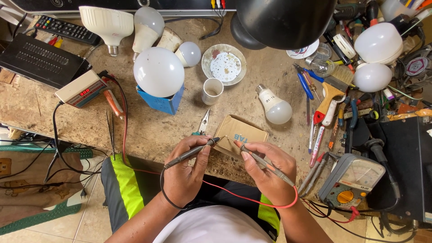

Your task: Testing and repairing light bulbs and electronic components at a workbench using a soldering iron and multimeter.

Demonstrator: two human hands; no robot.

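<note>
At lower centre, our left hand (183, 173) grips a black probe (191, 153) and our right hand (269, 173) a red-wired probe (265, 164), tips nearly meeting over a cardboard box (240, 132); touching tips could, we judge, spoil the meter (350, 182) reading.

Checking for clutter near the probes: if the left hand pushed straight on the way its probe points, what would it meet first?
Probably the cardboard box: the left hand aims its probe up-right, tip already at the box's near edge.

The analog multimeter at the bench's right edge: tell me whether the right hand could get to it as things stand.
Probably yes, but not freely. The multimeter lies close beside the right hand, with only loose pens between. However, that hand already grips a test probe whose red lead runs to the meter.
</note>
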